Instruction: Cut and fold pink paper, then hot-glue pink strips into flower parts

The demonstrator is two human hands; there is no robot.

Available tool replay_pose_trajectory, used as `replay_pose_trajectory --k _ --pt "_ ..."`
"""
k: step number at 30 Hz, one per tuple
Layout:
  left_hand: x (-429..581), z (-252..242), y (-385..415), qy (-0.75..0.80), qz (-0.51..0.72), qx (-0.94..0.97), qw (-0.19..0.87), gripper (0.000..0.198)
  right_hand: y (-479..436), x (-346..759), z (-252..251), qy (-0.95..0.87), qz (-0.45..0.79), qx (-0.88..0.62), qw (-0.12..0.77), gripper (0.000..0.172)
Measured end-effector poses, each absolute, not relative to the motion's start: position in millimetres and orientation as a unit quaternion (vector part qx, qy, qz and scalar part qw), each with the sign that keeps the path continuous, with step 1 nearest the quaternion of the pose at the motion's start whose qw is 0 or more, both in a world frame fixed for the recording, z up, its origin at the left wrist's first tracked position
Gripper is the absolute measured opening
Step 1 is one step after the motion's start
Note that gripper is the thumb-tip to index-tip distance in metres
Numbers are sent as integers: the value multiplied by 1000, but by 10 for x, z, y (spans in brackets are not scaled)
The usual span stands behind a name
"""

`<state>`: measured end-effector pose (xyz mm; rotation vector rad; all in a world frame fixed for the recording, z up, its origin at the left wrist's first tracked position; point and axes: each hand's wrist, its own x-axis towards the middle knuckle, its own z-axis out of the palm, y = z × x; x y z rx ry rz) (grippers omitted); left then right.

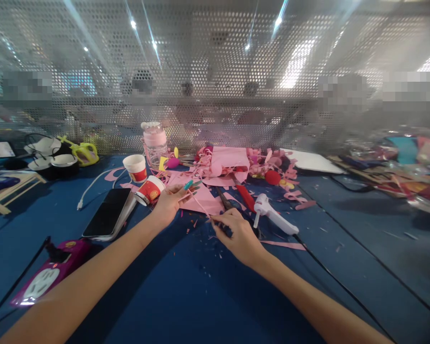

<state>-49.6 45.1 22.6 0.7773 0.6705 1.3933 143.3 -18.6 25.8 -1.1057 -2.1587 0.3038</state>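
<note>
Between my two hands a thin pink paper strip (199, 204) is stretched at a slant. My left hand (170, 203) pinches its upper end, fingers closed, with teal nails showing. The lower end is held in the fingertips of my right hand (234, 234). Behind the strip lies a sheet of pink paper (206, 198). Dark-bladed scissors (224, 198) lie just beyond my right hand, partly covered. A white glue gun (277, 215) rests on the table to the right of that hand. A tipped red paper cup (151, 189) is close to my left hand.
Pink scraps (268, 160) heap along the back. Left stand a paper cup (135, 167), a pink-lidded bottle (155, 141), a phone (109, 212) and a purple power strip (53, 272). A cord (344, 286) crosses the right side. A perforated metal screen (215, 62) rises behind.
</note>
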Motion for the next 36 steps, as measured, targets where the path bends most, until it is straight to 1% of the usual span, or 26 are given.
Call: replay_pose_trajectory --k 4,9,14,20,24,26,27,29,31,33,34,35,36 --pt "-498 206 457 299 621 326 647 18 -193 1460 312 -827 125 -435 334 20" --pt "-495 149 434 298 617 316 656 13 -173 1511 346 -806 124 -458 354 19" --pt "-499 47 425 281 609 286 685 7 -168 1535 376 -773 174 -489 364 20" --pt "-512 -6 434 284 612 263 690 7 -195 1528 346 -728 226 -529 372 25" --pt "-515 7 435 284 614 253 691 7 -245 1528 421 -734 187 -522 392 24" --pt "-515 8 439 284 617 249 691 8 -258 1586 539 -744 117 -528 393 25" --pt "-516 7 441 284 618 248 690 9 -257 1638 607 -746 63 -539 386 26" --pt "-517 2 447 289 619 251 686 9 -228 1786 722 -734 -80 -582 342 31" --pt "-519 -1 451 295 622 253 680 7 -162 1975 764 -680 -162 -671 247 48" --pt "-521 -1 454 300 623 251 677 6 -63 2165 716 -637 -159 -741 138 61" --pt "-522 -1 456 301 624 250 676 6 -7 2247 667 -630 -143 -758 91 63" --pt "-522 0 457 302 626 247 676 6 48 2315 611 -625 -120 -770 49 62" --pt "-522 2 458 303 628 243 675 5 99 2367 554 -625 -89 -775 12 58"
